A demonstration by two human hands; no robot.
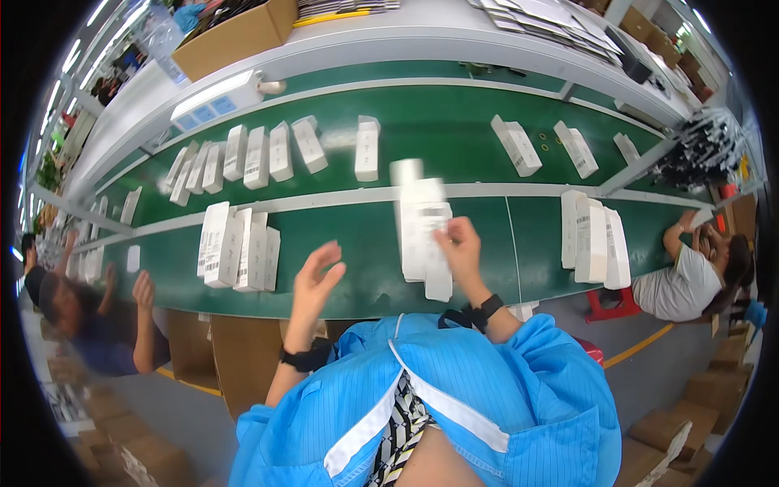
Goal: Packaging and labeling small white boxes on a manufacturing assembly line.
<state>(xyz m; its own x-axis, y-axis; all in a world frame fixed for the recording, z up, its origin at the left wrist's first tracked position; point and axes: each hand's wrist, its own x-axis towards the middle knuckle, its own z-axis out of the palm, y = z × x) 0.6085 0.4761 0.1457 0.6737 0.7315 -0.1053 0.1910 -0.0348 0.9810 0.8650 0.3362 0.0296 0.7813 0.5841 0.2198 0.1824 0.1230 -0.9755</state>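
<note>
In front of me, several slim white cardboard boxes [418, 235] stand bunched together on the green work surface; part of the bunch is smeared by motion. My right hand [461, 250] is at the right side of this bunch, its thumb and fingers closed on a white box's edge. My left hand [314, 280] hovers over the green surface, left of the bunch, fingers apart and holding nothing. Further left stands another group of white boxes [235, 247] with printed labels.
Behind a grey rail [324, 200], a row of white boxes [257, 158] sits on a green belt [438, 122]. More white boxes [592, 239] stand at right. A person [686, 264] works at the right, another [89, 316] at the left. A brown carton [235, 40] rests on the upper shelf.
</note>
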